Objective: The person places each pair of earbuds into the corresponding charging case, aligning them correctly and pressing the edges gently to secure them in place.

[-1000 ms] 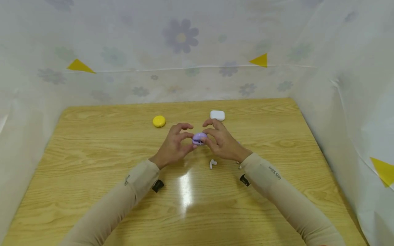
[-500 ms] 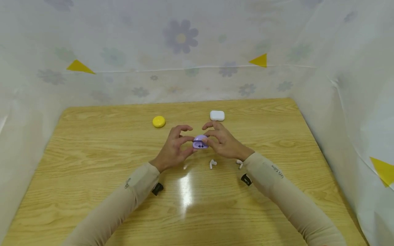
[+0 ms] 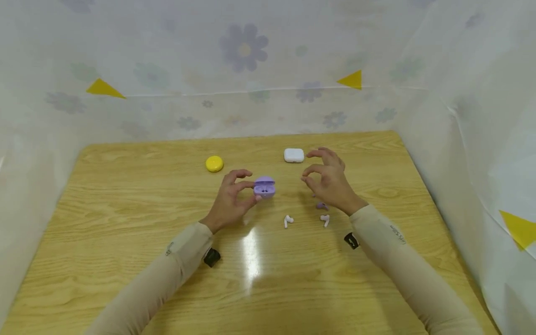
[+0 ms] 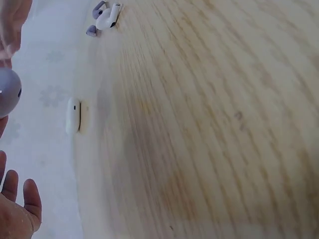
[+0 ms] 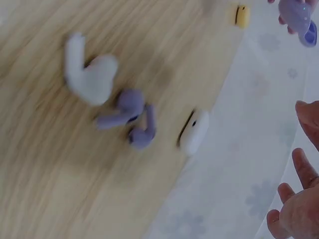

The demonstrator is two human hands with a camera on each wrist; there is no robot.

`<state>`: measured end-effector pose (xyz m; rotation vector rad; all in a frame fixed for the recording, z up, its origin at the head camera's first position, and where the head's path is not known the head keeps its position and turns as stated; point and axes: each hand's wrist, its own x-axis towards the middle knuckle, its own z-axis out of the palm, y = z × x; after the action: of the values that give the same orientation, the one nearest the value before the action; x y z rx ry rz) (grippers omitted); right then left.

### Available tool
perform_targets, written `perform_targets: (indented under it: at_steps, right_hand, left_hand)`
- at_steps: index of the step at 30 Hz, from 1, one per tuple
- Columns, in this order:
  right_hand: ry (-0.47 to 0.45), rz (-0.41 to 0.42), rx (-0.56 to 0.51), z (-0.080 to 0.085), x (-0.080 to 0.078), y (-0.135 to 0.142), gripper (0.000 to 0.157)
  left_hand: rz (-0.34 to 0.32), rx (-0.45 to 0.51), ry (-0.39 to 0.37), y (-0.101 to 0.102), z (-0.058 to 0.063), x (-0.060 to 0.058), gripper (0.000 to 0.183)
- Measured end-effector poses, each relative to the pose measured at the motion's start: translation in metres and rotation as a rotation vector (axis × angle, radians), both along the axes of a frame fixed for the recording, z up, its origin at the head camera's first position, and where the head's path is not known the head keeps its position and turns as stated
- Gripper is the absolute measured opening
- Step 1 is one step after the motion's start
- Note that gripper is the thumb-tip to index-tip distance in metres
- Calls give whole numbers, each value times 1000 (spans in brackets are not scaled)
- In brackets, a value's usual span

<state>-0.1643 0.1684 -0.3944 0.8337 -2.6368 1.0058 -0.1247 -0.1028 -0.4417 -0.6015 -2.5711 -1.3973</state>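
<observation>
My left hand [image 3: 228, 200] pinches a purple earbud case [image 3: 264, 191] by its left side, holding it over the table with its lid raised and its hollows facing me. To the right, my right hand [image 3: 331, 182] hovers with bent, relaxed fingers; thumb and fingers stand apart in the right wrist view, with nothing seen between them. Beneath it on the table lie two purple earbuds, one [image 5: 130, 103] beside the other [image 5: 143, 135]. A white earbud [image 3: 325, 219] sits just nearer to me, and another white earbud [image 3: 288, 220] lies to its left.
A closed white earbud case [image 3: 294, 155] stands behind the hands. Farther left is a round yellow case [image 3: 214, 164]. The wooden table [image 3: 125, 214] meets flower-printed sheeting [image 3: 167, 116] at the back and sides, with yellow triangles [image 3: 351, 79] on it.
The purple case's lid has swung up. My right hand has let go of the case and moved right, uncovering a white and a purple earbud; my left hand has shifted slightly left with the case.
</observation>
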Motion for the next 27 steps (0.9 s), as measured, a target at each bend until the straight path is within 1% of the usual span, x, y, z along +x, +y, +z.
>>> perform_targets:
  at_steps: [3, 6, 12, 17, 22, 27]
  right_hand:
    - [-10, -29, 60, -5, 3, 14, 6]
    - [-37, -52, 118, -13, 8, 27, 6]
    - [-99, -90, 228, -29, 15, 44, 15]
    - [-129, -100, 258, -39, 18, 51, 14]
    - [-168, -96, 283, -44, 23, 52, 19]
    - [-177, -93, 308, -50, 27, 53, 20]
  left_hand:
    - [3, 7, -1, -2, -3, 0, 25]
    - [3, 16, -5, -3, -5, 0, 24]
    - [8, 15, -21, -2, -8, 2, 23]
    - [7, 20, -30, -1, -10, 2, 23]
    - [7, 19, -44, 0, -12, 2, 24]
    - [-5, 32, -26, 2, -13, 3, 23]
